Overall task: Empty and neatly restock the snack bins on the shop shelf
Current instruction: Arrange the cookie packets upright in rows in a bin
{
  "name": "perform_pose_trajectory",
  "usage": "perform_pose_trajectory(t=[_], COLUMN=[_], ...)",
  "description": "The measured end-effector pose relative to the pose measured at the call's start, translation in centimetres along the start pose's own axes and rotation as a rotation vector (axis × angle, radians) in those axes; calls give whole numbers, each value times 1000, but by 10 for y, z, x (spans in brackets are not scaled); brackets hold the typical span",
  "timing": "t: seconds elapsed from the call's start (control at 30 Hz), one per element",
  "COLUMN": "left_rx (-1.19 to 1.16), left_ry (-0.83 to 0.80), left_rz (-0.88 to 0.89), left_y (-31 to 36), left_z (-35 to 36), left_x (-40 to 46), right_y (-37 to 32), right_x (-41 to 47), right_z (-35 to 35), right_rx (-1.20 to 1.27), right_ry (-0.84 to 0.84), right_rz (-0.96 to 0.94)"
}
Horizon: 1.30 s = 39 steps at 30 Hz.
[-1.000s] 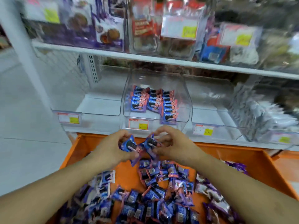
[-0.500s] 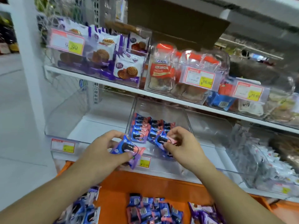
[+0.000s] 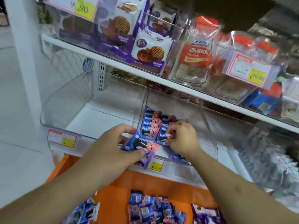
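- Right hand [image 3: 181,139]: fingers curled, pinching a small blue-and-pink cookie packet [image 3: 164,137] at the front of the rows inside the clear plastic middle bin [image 3: 208,126].
- Left hand [image 3: 113,149]: thumb and fingers grip a second blue-and-pink cookie packet with a purple end [image 3: 139,147], held just outside the middle bin's front left corner, above its white-and-yellow price label [image 3: 156,164].
- Stocked packets [image 3: 150,122]: lying in neat rows on the left half of the middle bin; the right half shows bare floor.
- Clear plastic left bin [image 3: 90,107]: stands beside the middle bin, its walls touching or nearly so.
- Orange plastic crate [image 3: 145,183]: sits below the shelf edge and holds loose blue-and-pink packets [image 3: 148,207].
- Upper white shelf [image 3: 161,81]: carries clear bins of purple-and-white waffle cookie packs [image 3: 150,47].
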State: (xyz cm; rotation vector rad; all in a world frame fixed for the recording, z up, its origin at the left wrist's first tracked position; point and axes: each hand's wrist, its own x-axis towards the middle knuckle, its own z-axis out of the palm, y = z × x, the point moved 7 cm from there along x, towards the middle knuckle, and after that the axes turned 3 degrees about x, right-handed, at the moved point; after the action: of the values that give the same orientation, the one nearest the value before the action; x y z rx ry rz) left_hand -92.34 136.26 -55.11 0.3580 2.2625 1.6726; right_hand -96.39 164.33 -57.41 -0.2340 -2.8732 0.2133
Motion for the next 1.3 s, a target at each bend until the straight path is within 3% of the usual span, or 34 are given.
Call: perform_pose_trajectory(t=[0.4, 0.5, 0.6, 0.67, 0.77, 0.87, 1.0, 1.17, 1.3], left_rx=[-12, -45, -48, 7, 122, 467, 755, 819, 796], left_ry=[40, 35, 37, 50, 83, 152, 0, -18, -5], left_rz=[11, 19, 58, 100, 162, 237, 285, 327, 370], left_y=[10, 14, 15, 16, 17, 16, 6, -2, -6], left_z=[2, 3, 4, 4, 4, -1, 7, 9, 9], left_x=[-5, -8, -6, -5, -4, -3, -1, 1, 4], right_y=[2, -26, -71, -85, -83, -63, -42, -57, -64], right_x=[-21, -43, -69, -77, -71, -58, -33, -12, 0], right_z=[-18, -52, -76, -78, -75, -77, -54, -4, 10], right_rx=[195, 683, 1080, 1048, 969, 916, 577, 368, 187], right_ry=[-38, -34, -226, -269, -203, -59, -17, -146, -106], right_rz=[91, 100, -15, -69, -38, 52, 117, 4, -101])
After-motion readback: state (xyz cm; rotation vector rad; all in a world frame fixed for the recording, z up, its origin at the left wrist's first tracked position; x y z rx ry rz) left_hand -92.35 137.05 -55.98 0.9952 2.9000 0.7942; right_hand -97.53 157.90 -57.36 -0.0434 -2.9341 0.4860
